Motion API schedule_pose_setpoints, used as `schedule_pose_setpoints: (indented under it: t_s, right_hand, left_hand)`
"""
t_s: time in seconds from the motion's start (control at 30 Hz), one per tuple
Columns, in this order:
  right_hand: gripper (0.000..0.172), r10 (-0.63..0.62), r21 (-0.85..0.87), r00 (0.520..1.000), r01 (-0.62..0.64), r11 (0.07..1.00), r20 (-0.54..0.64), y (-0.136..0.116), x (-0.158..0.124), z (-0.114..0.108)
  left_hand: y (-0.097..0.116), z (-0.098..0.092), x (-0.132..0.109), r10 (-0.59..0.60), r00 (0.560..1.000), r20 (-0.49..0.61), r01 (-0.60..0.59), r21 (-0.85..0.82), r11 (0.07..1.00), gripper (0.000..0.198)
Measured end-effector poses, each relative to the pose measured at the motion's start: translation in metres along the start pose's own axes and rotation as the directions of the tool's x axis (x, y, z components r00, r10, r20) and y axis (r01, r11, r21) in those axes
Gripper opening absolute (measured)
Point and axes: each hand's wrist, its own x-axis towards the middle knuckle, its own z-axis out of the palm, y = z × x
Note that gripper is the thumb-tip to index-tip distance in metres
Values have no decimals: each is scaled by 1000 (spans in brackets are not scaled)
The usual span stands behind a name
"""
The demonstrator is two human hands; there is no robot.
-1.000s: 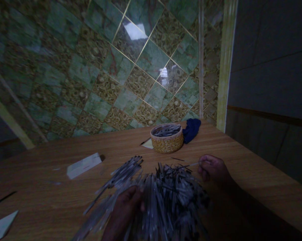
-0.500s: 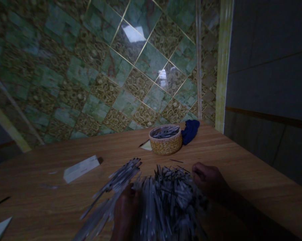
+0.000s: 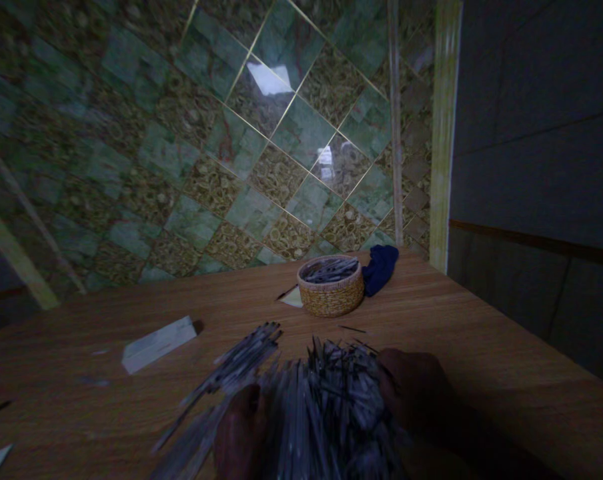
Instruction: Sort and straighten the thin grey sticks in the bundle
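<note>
A large heap of thin, pale, see-through sticks with dark ends point(image 3: 341, 400), pen-like in shape, lies in front of me. My left hand point(image 3: 241, 427) is at the heap's left side, fingers curled; what they hold, if anything, is hidden. Against the right edge of the heap is my right hand point(image 3: 414, 387), closed and in shadow, its fingertips hidden. Left of the heap, a smaller bundle of the same sticks point(image 3: 246, 357) lies slanted on the table. Blur and dim light hide fine detail.
Behind the heap stands a round woven basket point(image 3: 331, 299) holding similar sticks. A dark blue cloth point(image 3: 380, 269) lies beside it. Paler paper point(image 3: 292, 298) pokes out at its left. A long white box point(image 3: 159, 343) sits on the wooden table point(image 3: 81, 313). A tiled wall rises behind.
My right hand has come down and slightly inward against the heap. My left hand has shifted a little left and toward me. The whole view has tilted slightly upward.
</note>
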Motion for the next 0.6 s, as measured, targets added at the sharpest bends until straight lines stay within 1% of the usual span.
schedule_pose_setpoints:
  t_s: [0.1, 0.3, 0.47, 0.6]
  right_hand:
    - [16, 5, 3, 999, -5, 1000, -34, -1, -1, 2]
    - [16, 7, -18, 1000, -7, 1000, -8, -1, -2, 10]
    - [15, -43, 1, 996, 43, 999, 75, -8, -7, 14]
    - [14, -98, 26, 978, 95, 995, 185, -16, -10, 16]
  left_hand:
    - [-2, 0, 1, -14, 1000, 3, 14, -5, 1000, 53]
    - [-1, 0, -2, -34, 999, 12, 34, -17, 999, 48]
    - [1, -1, -4, -51, 999, 5, 51, -16, 999, 45]
    - [2, -2, -5, -36, 999, -8, 36, -15, 999, 42]
